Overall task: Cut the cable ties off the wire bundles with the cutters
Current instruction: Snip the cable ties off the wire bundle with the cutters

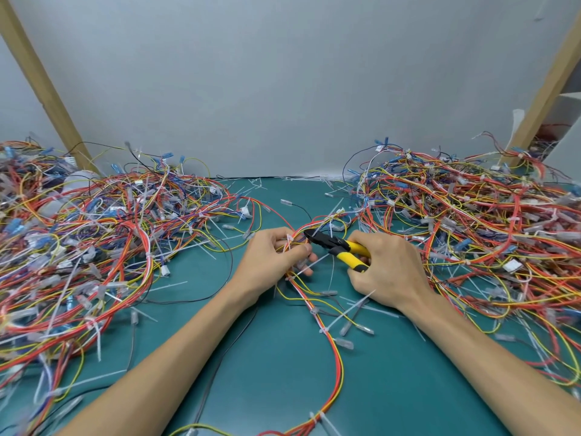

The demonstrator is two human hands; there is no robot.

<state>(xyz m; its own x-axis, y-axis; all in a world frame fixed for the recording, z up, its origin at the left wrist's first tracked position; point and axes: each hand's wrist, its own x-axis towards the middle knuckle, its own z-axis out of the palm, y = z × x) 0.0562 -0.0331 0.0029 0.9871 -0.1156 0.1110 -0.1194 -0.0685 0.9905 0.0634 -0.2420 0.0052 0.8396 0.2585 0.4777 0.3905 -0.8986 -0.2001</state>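
Spotter: Position of left hand (276, 256): centre of the green mat (267, 366), fingers curled round a red, yellow and white wire bundle (339, 360). One white cable tie (289, 239) sits on the bundle right at the fingertips.

Recorder: And the right hand (386, 272)?

Spotter: Wrapped round the yellow handles of the cutters (338, 245). Black head points left, tips touching the bundle just beside the left index finger.

Recorder: Blades apart or closed?

Spotter: Handles stand slightly spread. At the tips I cannot tell, as wires cross them.

Recorder: Where does the bundle run?

Spotter: From the gripping fingers it runs toward the person, curving between the two forearms down to the near edge of the view. It has further ties (323, 329) below the hand, with their tails sticking out sideways.

Recorder: Surroundings?

Spotter: Left heap of wires (78, 234) is large and tangled, mostly red, yellow and blue. Right heap of wires (487, 221) is much the same. Both carry clear and blue connectors and white ties all through. Loose tie strips (169, 286) lie scattered on the mat, some near the hands and some along the back edge.

Recorder: Background?

Spotter: Grey wall panel (283, 83) stands behind the bench. A left wooden post (41, 80) and a right wooden post (547, 86) lean inward at the sides.
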